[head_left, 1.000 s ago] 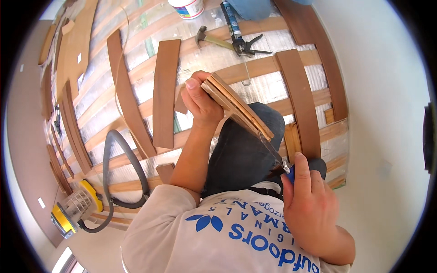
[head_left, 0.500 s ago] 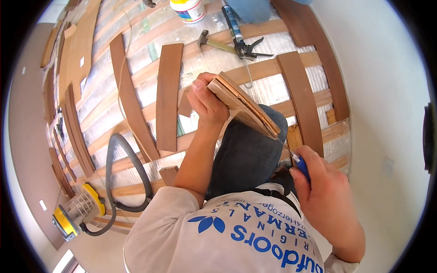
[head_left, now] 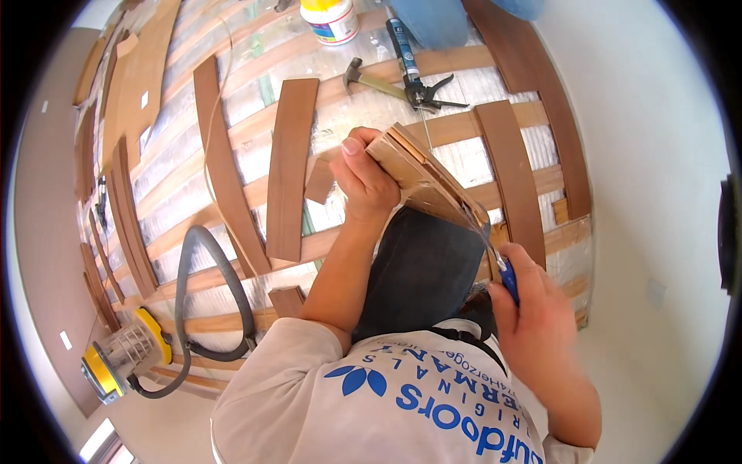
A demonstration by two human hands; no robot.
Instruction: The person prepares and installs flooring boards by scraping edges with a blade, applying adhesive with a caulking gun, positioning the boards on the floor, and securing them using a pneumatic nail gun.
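My left hand [head_left: 365, 176] grips a short piece of wooden board [head_left: 421, 174], tilted on edge over my dark-trousered knee [head_left: 413, 271]. Its layered, grooved long edge faces up and to the right. My right hand [head_left: 537, 309] is wrapped round the blue handle of a metal-bladed tool [head_left: 507, 274], whose blade reaches up to the near lower end of the board, along its edge. Just beyond the board lie a caulking gun [head_left: 403, 58] with a tube in it and a hammer [head_left: 376, 85] with a pale handle.
Brown planks [head_left: 294, 162] lie across battens over silver foil. A white bucket [head_left: 331, 23] and blue material [head_left: 437, 19] are at the top. A yellow vacuum [head_left: 104, 371] with a grey hose [head_left: 243, 309] is at lower left, cardboard [head_left: 139, 85] at upper left, a white wall [head_left: 641, 155] at right.
The board and my left hand have shifted right. My right hand has moved about with the tool, whose blade now reaches further up along the board's end than half a second ago.
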